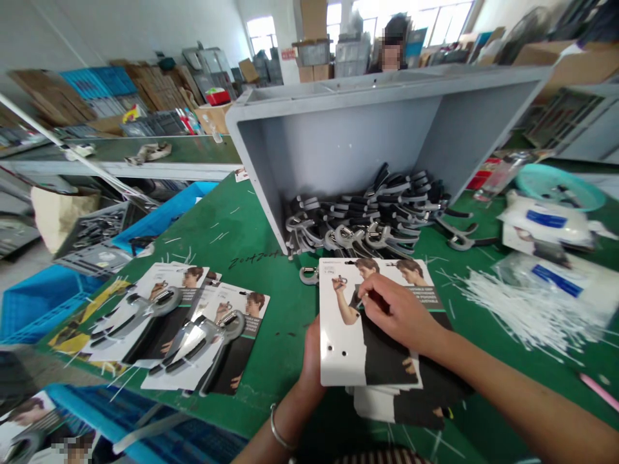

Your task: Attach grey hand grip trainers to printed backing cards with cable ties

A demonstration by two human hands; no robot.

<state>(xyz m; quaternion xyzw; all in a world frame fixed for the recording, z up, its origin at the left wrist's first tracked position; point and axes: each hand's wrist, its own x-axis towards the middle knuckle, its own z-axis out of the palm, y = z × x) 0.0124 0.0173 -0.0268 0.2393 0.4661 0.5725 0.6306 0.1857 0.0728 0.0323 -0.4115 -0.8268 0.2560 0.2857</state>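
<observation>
A printed backing card is held upright at its left edge by my left hand, whose fingers are mostly hidden behind it. My right hand is pinched at the card's middle, with the short white end of what looks like a cable tie at the fingertips. Two small punched holes show low on the card. Just behind and below lies a stack of similar cards. To the left, hand grip strengtheners rest on cards, some apparently fastened to them.
A grey crate on its side spills many hand grips onto the green table. White cable ties and plastic bags lie at right, near a turquoise basin. Blue crates stand lower left. A person is beyond.
</observation>
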